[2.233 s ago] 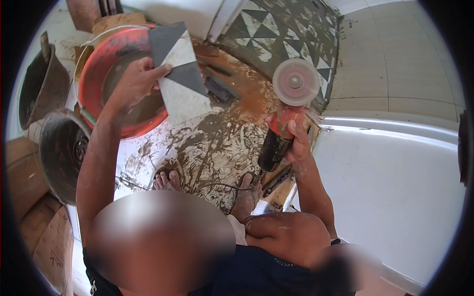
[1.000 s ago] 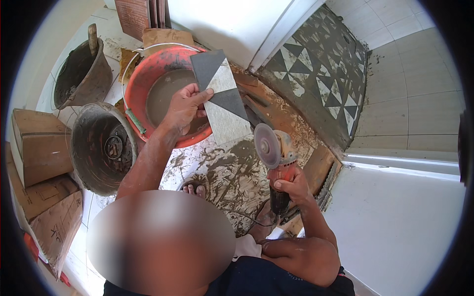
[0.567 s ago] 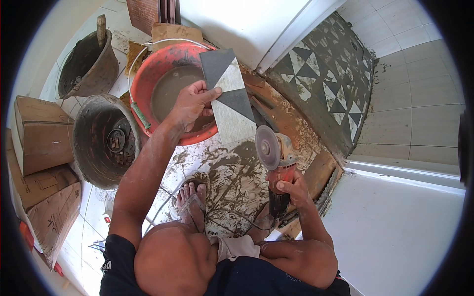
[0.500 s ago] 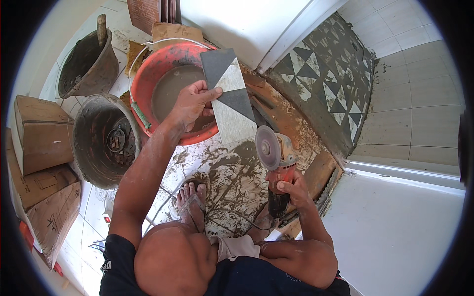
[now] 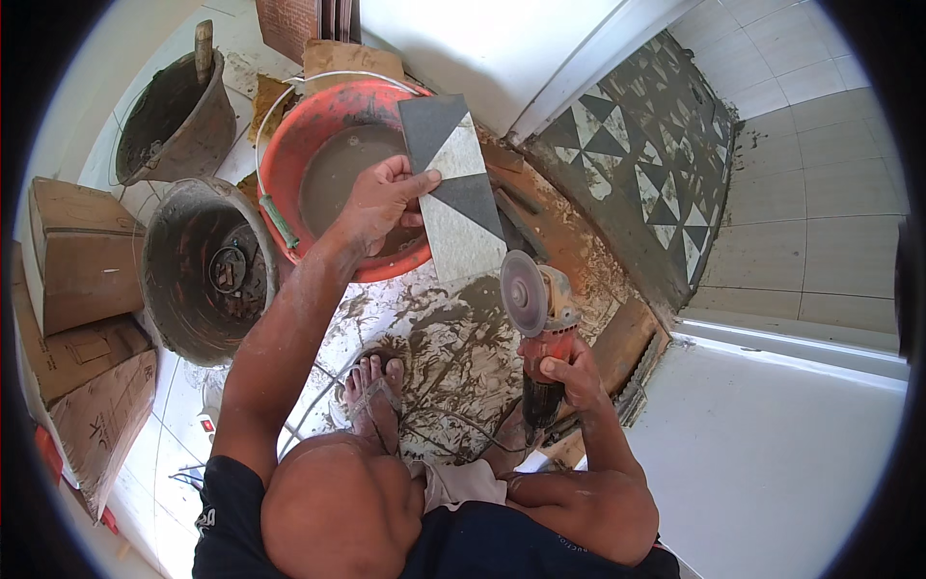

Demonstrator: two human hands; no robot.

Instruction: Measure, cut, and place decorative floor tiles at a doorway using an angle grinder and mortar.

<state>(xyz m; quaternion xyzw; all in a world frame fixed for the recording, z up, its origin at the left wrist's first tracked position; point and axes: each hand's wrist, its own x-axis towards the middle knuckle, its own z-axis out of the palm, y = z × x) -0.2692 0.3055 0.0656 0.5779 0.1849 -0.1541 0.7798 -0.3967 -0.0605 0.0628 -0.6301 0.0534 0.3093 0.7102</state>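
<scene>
A rectangular piece of patterned tile [image 5: 461,227], dark grey and pale stone triangles, is pinched between thumb and fingers of my left hand [image 5: 391,203]. It stands tilted over the right rim of the red bucket [image 5: 280,159], which holds murky water. My right hand [image 5: 571,374] is wrapped round the body of an angle grinder [image 5: 546,347] with a red and black housing. The grinder's round disc [image 5: 524,292] is close to the tile's lower right corner, with a small gap showing. Whether the disc spins I cannot tell.
Two mortar-stained buckets [image 5: 159,270] [image 5: 174,121] and cardboard boxes [image 5: 87,256] stand on the left. Mud smears the white floor [image 5: 453,338], where a cable runs by my feet. Patterned tiles [image 5: 603,135] cover the floor past the doorway. A wooden board [image 5: 627,347] lies by the threshold.
The view has shifted very slightly. My left hand still holds the tile and my right hand the angle grinder, in nearly the same places.
</scene>
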